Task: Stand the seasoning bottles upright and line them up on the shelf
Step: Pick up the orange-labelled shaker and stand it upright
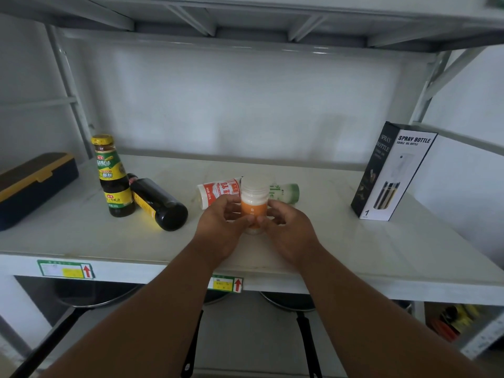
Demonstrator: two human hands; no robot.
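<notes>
Fingers (246,218) of both hands wrapped around the orange-labelled jar (254,207), thumbs meeting across its front, left hand (218,227) and right hand (289,230) cupping it from either side. Jar upright with its clear cap on top, base at or just above the shelf (341,249); contact underneath hidden by the fingers. Two-handed hold probably chosen to square the jar and steady it while setting it down in the middle of the shelf.

Just behind the jar, two containers on their sides: a red-and-white bottle (218,192) pointing left, and a green-and-white bottle (286,192) pointing right, both partly hidden by the jar. Likely next in line to be stood up.

Further left, a yellow-capped sauce bottle (113,175) standing upright, and a dark bottle (158,203) lying tipped against its base, neck touching it. Dark bottle round and free to roll if the upright one gets nudged.

At the far left, a dark box with yellow trim (32,184) resting on the shelf. At the far right, a spray bottle carton (392,173) standing well apart from everything else.

Task early on, by the look of it: two upright, three lying down, no row formed yet.
</notes>
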